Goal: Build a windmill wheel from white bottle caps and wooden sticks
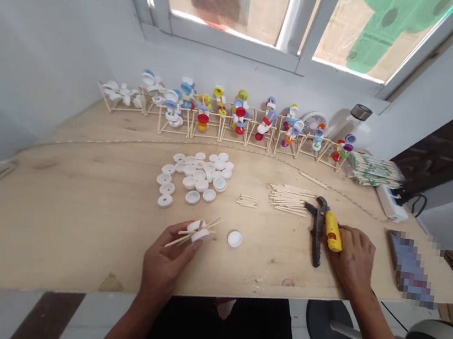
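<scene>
My left hand (167, 259) is closed on a small piece made of two white bottle caps (201, 235) with several thin wooden sticks poking out on both sides. It holds this piece just above the table near the front edge. A single white cap (234, 239) lies to the right of it. My right hand (352, 258) is wrapped round the rear of a yellow glue gun (333, 231), whose handle is hidden under the fingers. Close beside the glue gun lies a black-handled cutter (317, 234). Cut wooden sticks (291, 198) and a few shorter sticks (247, 200) lie in the middle.
White caps (199, 176) are grouped left of centre. A row of stick frames with coloured cap wheels (239, 121) lines the wall, beside a small fan (315, 123) and a bottle (352, 122). Packed sticks (376, 170), a power strip (391, 203) and a phone-like slab (409, 268) lie right.
</scene>
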Motion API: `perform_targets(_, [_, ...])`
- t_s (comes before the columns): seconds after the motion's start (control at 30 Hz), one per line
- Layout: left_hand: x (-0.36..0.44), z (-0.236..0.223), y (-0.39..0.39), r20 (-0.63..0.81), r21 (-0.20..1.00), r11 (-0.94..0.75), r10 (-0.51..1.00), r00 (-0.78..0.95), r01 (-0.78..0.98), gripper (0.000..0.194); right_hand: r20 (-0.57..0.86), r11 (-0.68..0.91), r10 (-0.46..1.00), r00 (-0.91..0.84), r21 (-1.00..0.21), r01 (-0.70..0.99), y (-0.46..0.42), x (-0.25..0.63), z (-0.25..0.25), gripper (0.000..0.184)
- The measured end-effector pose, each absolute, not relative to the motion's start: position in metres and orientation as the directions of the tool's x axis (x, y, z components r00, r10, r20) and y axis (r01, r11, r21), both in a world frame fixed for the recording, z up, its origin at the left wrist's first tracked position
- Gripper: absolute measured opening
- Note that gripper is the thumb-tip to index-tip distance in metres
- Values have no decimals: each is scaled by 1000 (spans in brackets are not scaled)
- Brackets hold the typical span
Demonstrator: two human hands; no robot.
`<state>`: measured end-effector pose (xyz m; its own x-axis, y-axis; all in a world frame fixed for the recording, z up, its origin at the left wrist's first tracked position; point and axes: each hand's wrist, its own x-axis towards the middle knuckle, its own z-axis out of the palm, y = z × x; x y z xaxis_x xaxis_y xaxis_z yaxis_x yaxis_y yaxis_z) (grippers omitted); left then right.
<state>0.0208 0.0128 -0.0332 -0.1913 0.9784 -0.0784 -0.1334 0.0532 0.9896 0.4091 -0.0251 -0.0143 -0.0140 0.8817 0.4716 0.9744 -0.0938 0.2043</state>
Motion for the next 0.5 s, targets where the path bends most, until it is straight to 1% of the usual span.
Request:
perform_targets(0.07, [21,-33,12,-73,989,47,980,-185,-141,44,433,-63,901,-24,186,981,-26,415,-15,26])
perform_targets(0.2, [22,-31,12,-70,986,40,980,-187,-159,42,362,-11,931,-55,178,984,-33,425,-7,43])
perform_targets(0.27, [22,-31,12,-76,986,45,978,-193,-159,42,378,18,923,-72,145,989,-37,421,2,45])
perform_targets(0.33, [21,-31,12,-82,987,53,980,-184,-154,42,435,61,897,-81,59,996,-39,404,12,40])
perform_targets(0.4, [20,-32,12,-82,987,57,983,-167,-148,41,481,109,874,-68,-57,992,-37,374,20,34])
perform_targets(0.5, [19,-31,12,-74,987,50,985,-155,-155,39,440,227,891,-114,-214,950,-26,316,22,32])
